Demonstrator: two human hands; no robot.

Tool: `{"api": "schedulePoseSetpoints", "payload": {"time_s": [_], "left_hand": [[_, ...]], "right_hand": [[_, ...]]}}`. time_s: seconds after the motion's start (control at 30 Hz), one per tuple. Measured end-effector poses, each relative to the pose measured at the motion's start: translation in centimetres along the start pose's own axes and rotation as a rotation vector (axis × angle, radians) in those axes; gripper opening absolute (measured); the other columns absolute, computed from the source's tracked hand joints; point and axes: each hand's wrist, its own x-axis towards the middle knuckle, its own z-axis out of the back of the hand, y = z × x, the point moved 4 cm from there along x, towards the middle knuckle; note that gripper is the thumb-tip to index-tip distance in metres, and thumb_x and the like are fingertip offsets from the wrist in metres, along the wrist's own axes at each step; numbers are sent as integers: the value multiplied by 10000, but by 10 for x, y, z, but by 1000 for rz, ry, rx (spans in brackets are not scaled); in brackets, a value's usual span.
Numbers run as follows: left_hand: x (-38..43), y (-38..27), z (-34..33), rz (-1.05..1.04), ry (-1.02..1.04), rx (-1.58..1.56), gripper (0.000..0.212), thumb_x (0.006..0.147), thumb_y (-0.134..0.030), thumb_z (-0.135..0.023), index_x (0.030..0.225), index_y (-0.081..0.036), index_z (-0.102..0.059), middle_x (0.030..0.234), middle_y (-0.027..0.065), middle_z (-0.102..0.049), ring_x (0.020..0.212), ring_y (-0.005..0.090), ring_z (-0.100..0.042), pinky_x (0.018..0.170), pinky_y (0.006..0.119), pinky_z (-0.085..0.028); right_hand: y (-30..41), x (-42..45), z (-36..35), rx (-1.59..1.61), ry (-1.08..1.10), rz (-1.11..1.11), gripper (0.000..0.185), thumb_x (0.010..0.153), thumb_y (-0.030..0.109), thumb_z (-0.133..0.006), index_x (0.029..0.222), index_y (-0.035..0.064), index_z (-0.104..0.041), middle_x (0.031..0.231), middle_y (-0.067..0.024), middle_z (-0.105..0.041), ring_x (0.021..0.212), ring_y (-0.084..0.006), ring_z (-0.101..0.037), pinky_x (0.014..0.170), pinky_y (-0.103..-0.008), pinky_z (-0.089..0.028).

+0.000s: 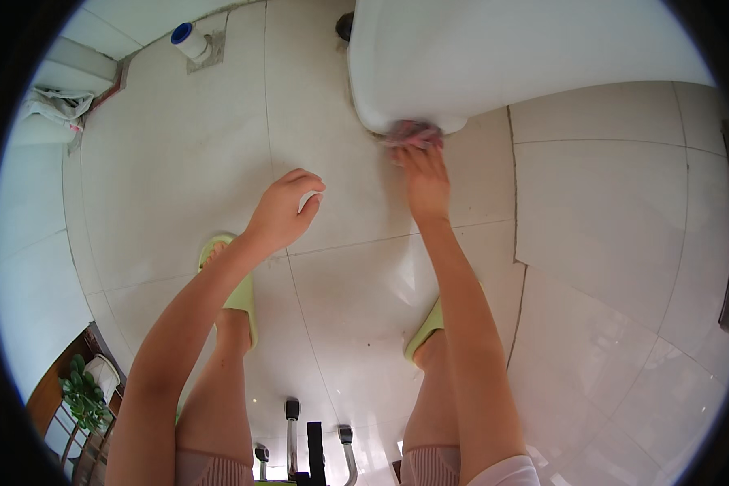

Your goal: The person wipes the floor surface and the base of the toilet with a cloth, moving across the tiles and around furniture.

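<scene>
My right hand presses a reddish-grey cloth against the foot of a large white bathroom fixture, where it meets the floor. The cloth is bunched and blurred. Its far side, under my fingers, cannot be made out. My left hand hovers over the tiled floor to the left of the cloth. Nothing is held in it; the fingers curl loosely, with a gap between thumb and forefinger.
A white pipe stub with a blue rim rises from the floor. Light green slippers are on my feet. Metal legs with black feet stand between my legs. A potted plant sits lower left; a white plastic bag lies upper left.
</scene>
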Motion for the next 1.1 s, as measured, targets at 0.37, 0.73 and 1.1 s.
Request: {"api": "schedulePoseSetpoints", "payload": {"time_s": [0.37,0.73,1.1], "left_hand": [[-11,16,-14,47,85,48,137,912,-5,-626,1041,-9,-674,1052,107,-685,938,273,-661,801,352,-528],[4,21,-26,363,37,-273,213,964,-49,-583,1150,1,-674,1125,87,-689,1019,180,-674,893,321,-538],[19,-21,-27,694,150,-1070,515,962,-337,-596,1367,-29,-523,1330,112,-592,1213,237,-561,1061,409,-423]], "right_hand": [[-4,-6,59,583,-272,-439,424,911,-70,-528,1316,31,-606,1290,-171,-651,1059,-331,-659,930,-380,-520],[45,-5,32,1567,271,-828,352,959,12,-546,1304,43,-611,1095,-68,-685,944,-189,-668,819,-323,-540],[34,-12,61,2319,324,-1296,262,972,161,-576,1205,53,-622,1130,-48,-659,1058,-182,-623,923,-358,-507]]}}
